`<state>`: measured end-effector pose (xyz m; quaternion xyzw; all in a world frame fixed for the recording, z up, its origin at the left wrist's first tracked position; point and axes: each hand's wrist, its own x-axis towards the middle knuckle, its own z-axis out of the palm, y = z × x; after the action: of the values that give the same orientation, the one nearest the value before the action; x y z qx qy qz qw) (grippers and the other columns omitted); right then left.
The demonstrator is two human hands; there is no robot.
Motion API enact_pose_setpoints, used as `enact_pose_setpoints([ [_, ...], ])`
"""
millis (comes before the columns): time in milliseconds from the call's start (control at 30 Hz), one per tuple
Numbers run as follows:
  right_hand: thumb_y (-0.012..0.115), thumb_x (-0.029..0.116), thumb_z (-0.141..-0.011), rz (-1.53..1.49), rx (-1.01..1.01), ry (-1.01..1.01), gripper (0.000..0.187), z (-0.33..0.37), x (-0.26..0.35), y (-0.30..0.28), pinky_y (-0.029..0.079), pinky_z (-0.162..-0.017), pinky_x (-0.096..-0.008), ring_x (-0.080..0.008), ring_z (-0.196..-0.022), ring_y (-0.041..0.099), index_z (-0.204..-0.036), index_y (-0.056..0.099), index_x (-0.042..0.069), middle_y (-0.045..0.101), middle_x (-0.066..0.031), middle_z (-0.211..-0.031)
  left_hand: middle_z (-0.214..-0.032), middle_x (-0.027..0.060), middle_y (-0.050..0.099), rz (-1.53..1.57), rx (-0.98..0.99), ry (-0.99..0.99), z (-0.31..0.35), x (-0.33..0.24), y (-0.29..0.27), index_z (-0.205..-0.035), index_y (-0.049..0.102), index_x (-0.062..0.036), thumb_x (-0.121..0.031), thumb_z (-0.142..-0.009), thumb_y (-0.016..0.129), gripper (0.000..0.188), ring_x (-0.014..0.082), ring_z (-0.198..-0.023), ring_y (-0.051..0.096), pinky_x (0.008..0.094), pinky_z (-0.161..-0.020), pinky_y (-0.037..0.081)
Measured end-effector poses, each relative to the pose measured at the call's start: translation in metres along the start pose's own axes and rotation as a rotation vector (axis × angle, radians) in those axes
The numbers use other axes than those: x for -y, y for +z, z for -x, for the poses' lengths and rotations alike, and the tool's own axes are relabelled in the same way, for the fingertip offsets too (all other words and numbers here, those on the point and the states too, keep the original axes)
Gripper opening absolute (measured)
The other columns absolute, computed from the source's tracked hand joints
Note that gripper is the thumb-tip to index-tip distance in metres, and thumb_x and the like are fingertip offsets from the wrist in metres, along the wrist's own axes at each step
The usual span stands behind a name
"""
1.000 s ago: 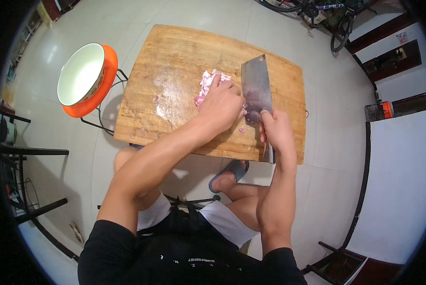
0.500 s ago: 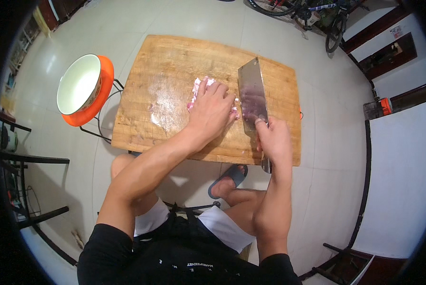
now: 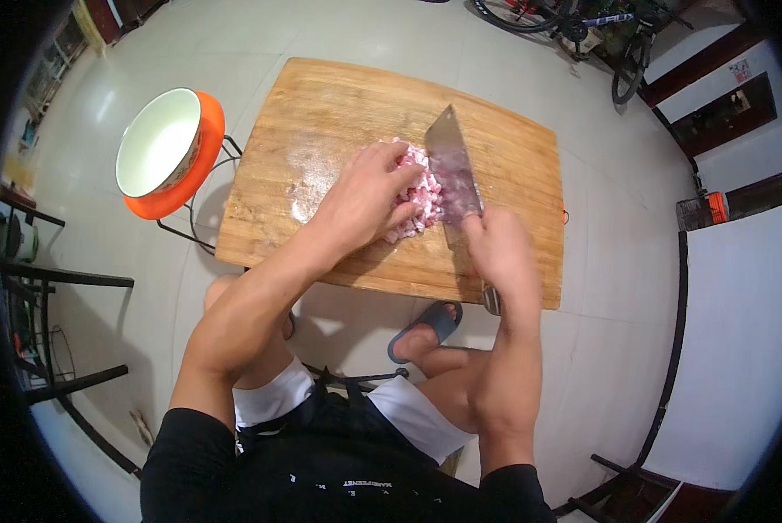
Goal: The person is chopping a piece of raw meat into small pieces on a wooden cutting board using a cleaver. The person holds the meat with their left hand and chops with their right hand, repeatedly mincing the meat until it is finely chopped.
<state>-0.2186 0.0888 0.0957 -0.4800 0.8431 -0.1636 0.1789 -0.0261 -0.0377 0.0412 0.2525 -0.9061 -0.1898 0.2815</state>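
Observation:
My right hand (image 3: pixel 503 248) is closed around the handle of a wide-bladed cleaver (image 3: pixel 452 161). Its blade stands on the right edge of a heap of chopped pink-and-white meat (image 3: pixel 421 202), and the far corner points away from me. My left hand (image 3: pixel 365 193) curves around the left side of the heap, fingers spread and touching the meat, thumb apart on the near side. Part of the heap is hidden under its fingers. All of this rests on a wooden board-like tabletop (image 3: pixel 339 100), with a wet shiny patch left of the meat.
At the left, a white-lined bowl (image 3: pixel 158 144) sits on an orange round stool (image 3: pixel 208 157) with dark metal legs. A bicycle (image 3: pixel 574 30) stands at the far right. Dark chair legs (image 3: pixel 68 277) are at the left, a white panel (image 3: pixel 748 349) at the right. My slippered foot (image 3: pixel 426 331) is below the board.
My left hand has shifted left and its fingers have spread, uncovering the chopped meat. The cleaver has come leftward against the heap, its blade tilting more. The view has shifted slightly.

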Motion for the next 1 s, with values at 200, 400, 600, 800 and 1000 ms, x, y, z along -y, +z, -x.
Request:
enact_pose_setpoints([
  [200, 0.058, 0.027, -0.103, 0.149, -0.127, -0.098, 0.041, 0.004, 0.001, 0.011, 0.057, -0.064, -0.0486, -0.0324, -0.060, 0.072, -0.088, 0.067, -0.011, 0.065, -0.0243, -0.067, -0.158, 0.0248, 0.052, 0.105, 0.065, -0.003, 0.009, 0.004, -0.015, -0.146, 0.065, -0.0101, -0.017, -0.075, 0.095, 0.077, 0.0452, -0.141, 0.053, 0.0492, -0.119, 0.045],
  [400, 0.061, 0.026, -0.098, -0.116, 0.044, -0.058, 0.035, -0.005, 0.003, 0.014, 0.058, -0.078, -0.0535, -0.0484, -0.082, 0.072, -0.093, 0.071, -0.008, 0.072, -0.0310, -0.086, -0.159, 0.0229, 0.050, 0.142, 0.205, -0.155, 0.015, 0.013, -0.031, -0.157, 0.056, -0.0139, -0.013, -0.075, 0.095, 0.090, 0.0419, -0.132, 0.062, 0.0471, -0.110, 0.054],
  [600, 0.063, 0.017, -0.104, -0.627, 0.207, 0.049, 0.020, 0.004, -0.011, -0.006, 0.050, -0.053, -0.0292, -0.0096, -0.056, 0.063, -0.111, 0.066, -0.002, 0.063, -0.0019, -0.072, -0.147, 0.0226, 0.057, 0.220, 0.179, -0.226, 0.005, 0.018, -0.012, -0.154, 0.058, -0.0128, -0.002, -0.079, 0.089, 0.083, 0.0408, -0.123, 0.067, 0.0465, -0.102, 0.058],
  [800, 0.063, 0.018, -0.108, -0.709, 0.086, 0.011, 0.017, 0.009, -0.016, -0.015, 0.048, -0.050, -0.0280, -0.0109, -0.053, 0.059, -0.104, 0.060, 0.002, 0.060, -0.0017, -0.076, -0.154, 0.0192, 0.056, 0.172, 0.143, -0.153, -0.006, 0.025, 0.001, -0.155, 0.059, -0.0156, -0.001, -0.078, 0.088, 0.083, 0.0391, -0.127, 0.066, 0.0445, -0.107, 0.056],
  [1000, 0.058, 0.018, -0.109, -0.896, 0.165, 0.049, 0.016, 0.009, -0.004, -0.004, 0.046, -0.049, -0.0283, -0.0104, -0.052, 0.056, -0.101, 0.058, 0.004, 0.057, -0.0007, -0.074, -0.153, 0.0166, 0.058, 0.063, 0.164, -0.188, 0.006, 0.017, -0.036, -0.151, 0.059, -0.0110, -0.006, -0.077, 0.090, 0.080, 0.0378, -0.128, 0.066, 0.0447, -0.103, 0.057],
])
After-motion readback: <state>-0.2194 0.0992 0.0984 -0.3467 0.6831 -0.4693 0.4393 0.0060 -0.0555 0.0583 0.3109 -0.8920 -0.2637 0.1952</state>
